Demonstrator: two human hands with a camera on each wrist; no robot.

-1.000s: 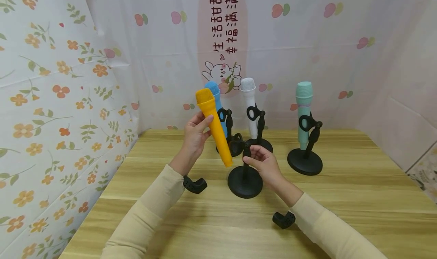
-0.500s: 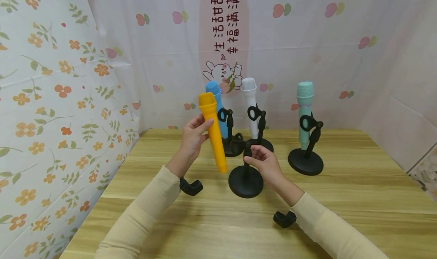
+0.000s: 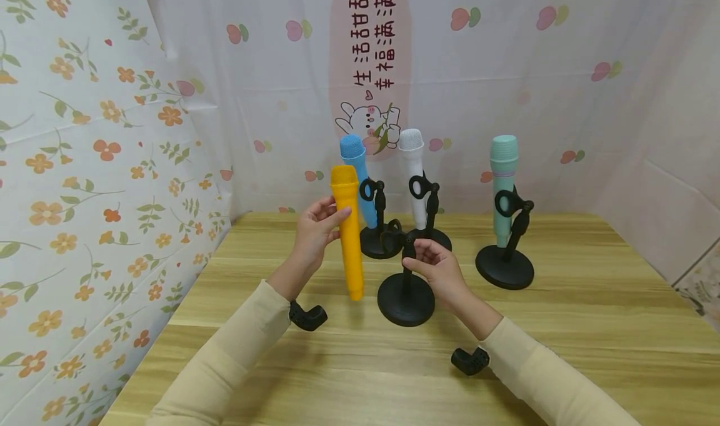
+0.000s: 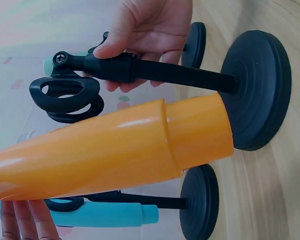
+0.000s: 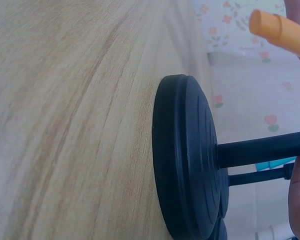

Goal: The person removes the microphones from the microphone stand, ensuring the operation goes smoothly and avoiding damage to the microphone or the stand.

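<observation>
My left hand grips a yellow microphone near its head, thumb across the front. It hangs almost upright, head at the top, left of a black microphone stand. That stand has a round base on the table and an empty ring clip at its top. My right hand pinches the stand's post just below the clip joint. In the left wrist view the yellow handle passes in front of the stand's clip, and the right fingers lie behind the post. The right wrist view shows the base flat on the wood.
Behind stand a blue microphone and a white microphone, each in a black stand. A mint green microphone leans in another stand at the right. A patterned cloth hangs at the back of the wooden table.
My left hand has moved left and down with the yellow microphone, which has swung from tilted to nearly upright. My right hand stays on the stand's post.
</observation>
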